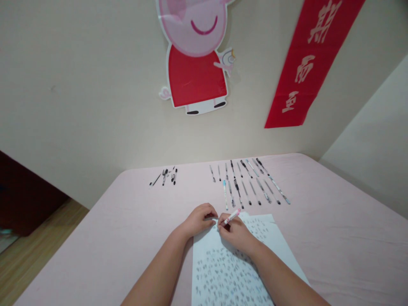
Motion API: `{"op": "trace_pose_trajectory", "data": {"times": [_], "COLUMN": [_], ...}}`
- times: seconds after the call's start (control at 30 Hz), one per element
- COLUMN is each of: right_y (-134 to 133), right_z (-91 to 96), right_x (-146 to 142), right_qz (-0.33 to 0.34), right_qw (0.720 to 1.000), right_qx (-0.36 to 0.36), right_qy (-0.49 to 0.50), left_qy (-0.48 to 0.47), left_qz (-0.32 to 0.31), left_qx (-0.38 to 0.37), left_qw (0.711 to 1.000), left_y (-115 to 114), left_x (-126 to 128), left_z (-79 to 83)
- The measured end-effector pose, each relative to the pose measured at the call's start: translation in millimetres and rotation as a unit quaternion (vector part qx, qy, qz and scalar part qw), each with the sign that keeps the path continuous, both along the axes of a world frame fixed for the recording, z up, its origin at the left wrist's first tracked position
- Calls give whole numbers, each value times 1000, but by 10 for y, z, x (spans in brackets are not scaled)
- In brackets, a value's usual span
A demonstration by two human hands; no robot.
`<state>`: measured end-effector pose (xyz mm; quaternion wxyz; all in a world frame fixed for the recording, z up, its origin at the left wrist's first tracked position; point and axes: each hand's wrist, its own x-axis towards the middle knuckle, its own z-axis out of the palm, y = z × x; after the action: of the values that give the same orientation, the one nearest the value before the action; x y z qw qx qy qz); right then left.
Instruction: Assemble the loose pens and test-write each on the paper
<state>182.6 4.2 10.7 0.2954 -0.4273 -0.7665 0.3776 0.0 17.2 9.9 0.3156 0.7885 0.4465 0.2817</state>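
Note:
My right hand (235, 233) is closed round a pen with a pink cap (232, 216), its tip down on the top of a white sheet (229, 267) covered in small written marks. My left hand (200, 219) rests curled on the sheet's top left corner, fingers pinched close to the pen's tip; whether it holds anything is hidden. Both hands lie on a pink table (111, 238).
Several pens lie in two rows (250, 182) just beyond the sheet. A smaller cluster of dark pens (165, 176) lies to the far left. A cartoon pig cutout (196, 55) and a red banner (306, 63) hang on the wall. Wooden floor (35, 250) shows at left.

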Motion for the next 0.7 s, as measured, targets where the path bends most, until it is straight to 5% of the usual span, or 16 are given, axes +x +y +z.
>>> {"op": "trace_pose_trajectory", "data": {"times": [0.7], "right_y": [9], "right_z": [-20], "right_x": [4], "right_qz": [17], "right_qw": [1000], "right_qx": [-13], "right_qy": [14], "left_qy": [-5], "left_qz": [0], "left_qx": [0], "left_qw": [1000], "left_y": [-1], "left_x": [-6], "left_z": [-11]}}
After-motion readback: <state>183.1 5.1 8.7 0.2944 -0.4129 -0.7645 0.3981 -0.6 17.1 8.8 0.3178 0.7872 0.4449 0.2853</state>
